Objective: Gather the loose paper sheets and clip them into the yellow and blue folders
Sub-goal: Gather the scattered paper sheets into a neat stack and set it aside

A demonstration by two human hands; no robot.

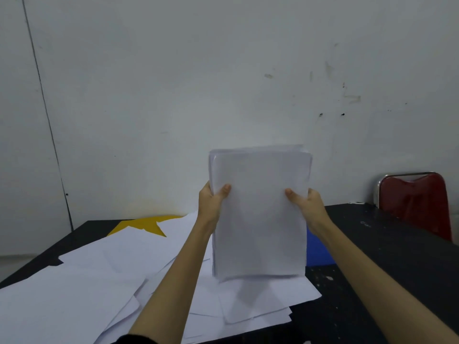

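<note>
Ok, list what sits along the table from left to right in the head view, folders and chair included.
Yellow folder → left hand → paper stack held upright → right hand → blue folder → red chair. The loose sheets spread under much of this, so they have no single place.

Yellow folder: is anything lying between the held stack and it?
Yes. Loose sheets lie over most of the yellow folder; only its far edge shows. Both the left hand and right hand hold the stack upright.
</note>
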